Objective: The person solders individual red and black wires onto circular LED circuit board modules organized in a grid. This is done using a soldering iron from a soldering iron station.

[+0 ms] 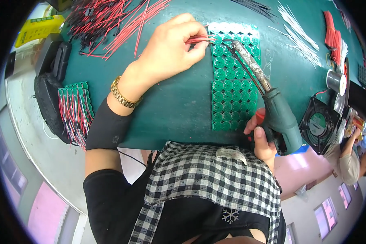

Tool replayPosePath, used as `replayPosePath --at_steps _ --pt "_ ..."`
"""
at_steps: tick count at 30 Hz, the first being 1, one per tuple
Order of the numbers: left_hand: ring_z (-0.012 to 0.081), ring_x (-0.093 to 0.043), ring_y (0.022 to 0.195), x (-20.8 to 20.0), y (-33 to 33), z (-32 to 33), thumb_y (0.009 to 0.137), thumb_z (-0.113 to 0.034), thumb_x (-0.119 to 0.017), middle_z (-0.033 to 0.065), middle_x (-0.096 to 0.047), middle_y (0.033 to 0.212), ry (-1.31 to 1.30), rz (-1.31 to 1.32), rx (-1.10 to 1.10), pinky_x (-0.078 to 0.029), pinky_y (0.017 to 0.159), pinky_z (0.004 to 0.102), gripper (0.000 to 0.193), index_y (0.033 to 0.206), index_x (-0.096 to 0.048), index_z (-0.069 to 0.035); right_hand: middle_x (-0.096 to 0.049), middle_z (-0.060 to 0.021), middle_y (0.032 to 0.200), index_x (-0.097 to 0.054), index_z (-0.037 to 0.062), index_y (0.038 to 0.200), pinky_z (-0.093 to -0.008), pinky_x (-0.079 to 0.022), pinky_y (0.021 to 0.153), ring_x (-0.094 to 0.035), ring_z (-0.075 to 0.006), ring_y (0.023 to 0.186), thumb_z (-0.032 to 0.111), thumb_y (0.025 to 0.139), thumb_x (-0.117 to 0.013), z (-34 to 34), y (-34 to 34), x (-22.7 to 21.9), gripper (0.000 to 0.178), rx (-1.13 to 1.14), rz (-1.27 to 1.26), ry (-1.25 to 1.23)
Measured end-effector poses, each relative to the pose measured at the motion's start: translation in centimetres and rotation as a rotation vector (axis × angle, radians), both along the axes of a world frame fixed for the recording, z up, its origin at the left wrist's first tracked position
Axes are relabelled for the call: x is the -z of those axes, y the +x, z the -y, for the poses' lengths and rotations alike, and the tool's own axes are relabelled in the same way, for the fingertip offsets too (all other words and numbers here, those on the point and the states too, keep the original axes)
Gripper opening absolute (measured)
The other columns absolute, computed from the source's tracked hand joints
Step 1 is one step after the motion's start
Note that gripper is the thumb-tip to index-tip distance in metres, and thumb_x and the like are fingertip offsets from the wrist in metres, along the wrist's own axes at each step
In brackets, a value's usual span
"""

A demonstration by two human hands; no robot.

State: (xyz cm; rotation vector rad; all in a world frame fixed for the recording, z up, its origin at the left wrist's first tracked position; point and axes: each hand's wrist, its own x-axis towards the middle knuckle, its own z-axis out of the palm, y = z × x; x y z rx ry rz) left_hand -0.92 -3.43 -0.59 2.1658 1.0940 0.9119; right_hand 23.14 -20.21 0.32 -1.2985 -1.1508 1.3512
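Note:
My left hand (168, 46) pinches a few thin red wires (199, 39), whose ends reach over the upper left of a green circuit board panel (233, 96). Rows of round boards make up this panel, and the top row looks white with glare. In my right hand (262, 142) is a soldering gun (281, 116) with a dark green body and a red trigger. Its scorched metal barrel slants up and left across the panel. The tip is close to the wire ends; whether they touch, I cannot tell.
Loose red and black wires (105, 24) lie at the far left, white wires (299, 34) at the far right. Wired boards (75, 110) sit by a black case (49, 101) on the left. A solder spool (336, 82) and black fan (321, 124) stand right; beyond, another person's arm (349, 148).

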Motion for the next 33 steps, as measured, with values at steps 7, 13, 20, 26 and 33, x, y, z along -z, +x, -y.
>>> replayPosePath --at_steps 7,13,20,26,33 --pt "0.0054 -0.047 0.057 0.3 0.6 0.4 0.074 -0.002 -0.068 0.0011 -0.054 0.076 -0.034 0.024 0.029 -0.038 0.051 0.0199 0.010 0.082 -0.064 0.000 -0.054 -0.0086 0.084 -0.047 -0.0010 0.120 -0.0310 -0.047 0.062 -0.053 -0.0173 0.069 0.018 0.083 -0.061 0.2 0.5 0.0 0.044 -0.059 0.034 0.014" --pt "0.0192 -0.060 0.064 0.2 1.1 0.4 0.073 -0.009 -0.067 0.0079 -0.057 0.073 -0.100 0.029 -0.025 -0.048 0.058 0.0292 0.010 0.079 -0.064 -0.001 -0.058 -0.0050 0.071 -0.060 0.0033 0.088 -0.0313 -0.045 0.059 -0.054 -0.0169 0.064 0.011 0.079 -0.066 0.2 0.2 0.1 0.013 0.074 0.099 -0.017" --pt "0.0199 -0.062 0.064 0.4 1.1 0.1 0.072 -0.008 -0.066 0.0080 -0.058 0.074 0.011 -0.058 0.016 -0.050 0.059 0.0295 0.010 0.079 -0.064 -0.001 -0.054 -0.0086 0.085 -0.049 -0.0007 0.119 -0.0309 -0.048 0.061 -0.055 -0.0172 0.070 0.017 0.083 -0.062 0.8 0.9 0.9 0.042 -0.052 0.189 0.028" --pt "0.0137 -0.054 0.059 0.8 1.1 0.2 0.071 -0.006 -0.067 0.0046 -0.058 0.074 -0.011 0.000 -0.007 -0.043 0.053 0.0259 0.010 0.079 -0.065 -0.001 -0.053 -0.0091 0.085 -0.050 -0.0009 0.116 -0.0309 -0.047 0.060 -0.055 -0.0174 0.068 0.016 0.083 -0.061 0.6 0.5 0.8 0.039 -0.023 0.137 0.014" --pt "0.0072 -0.046 0.054 1.0 1.2 0.2 0.072 -0.005 -0.067 0.0020 -0.055 0.073 0.041 -0.042 0.005 -0.037 0.048 0.0217 0.011 0.080 -0.064 0.000 -0.059 -0.0047 0.075 -0.062 0.0039 0.092 -0.0322 -0.046 0.060 -0.056 -0.0179 0.066 0.009 0.080 -0.065 0.6 -0.1 0.1 0.014 0.067 0.166 -0.048"
